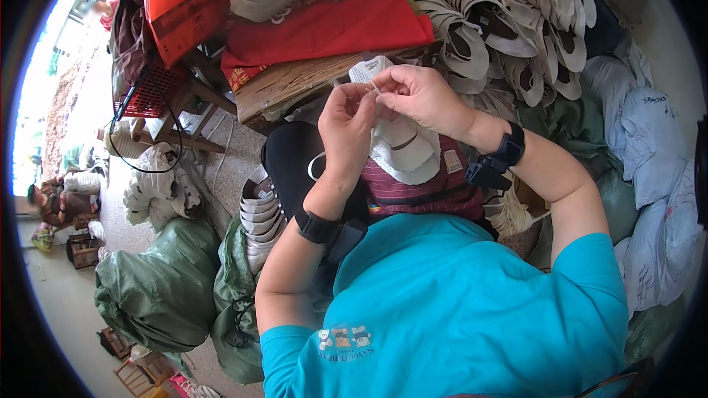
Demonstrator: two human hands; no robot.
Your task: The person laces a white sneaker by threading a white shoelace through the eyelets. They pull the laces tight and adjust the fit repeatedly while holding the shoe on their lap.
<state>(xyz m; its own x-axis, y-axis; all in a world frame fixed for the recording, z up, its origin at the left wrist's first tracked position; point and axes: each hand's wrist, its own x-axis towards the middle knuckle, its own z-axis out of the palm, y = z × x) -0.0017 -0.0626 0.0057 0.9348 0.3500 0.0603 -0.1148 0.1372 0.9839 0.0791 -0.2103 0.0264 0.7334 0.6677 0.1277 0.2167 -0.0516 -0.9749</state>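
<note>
At one o'clock, the right hand [428,96] partly hides a white shoe upper [417,156]; at ten, a person [108,12] is blurred.

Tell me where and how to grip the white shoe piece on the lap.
Probably grip the white shoe piece by its rounded near edge, coming from the side of the torso. That curved end faces it and lies uncovered, while the left hand and right hand are at its far side, pinching a thin white cord.

Daylight enters from the far left; the opening [43,81] is overexposed. Interior moderately bright, shadows soft. Fisheye curvature at periphery, corners black. Far-left detail indistinct.
</note>
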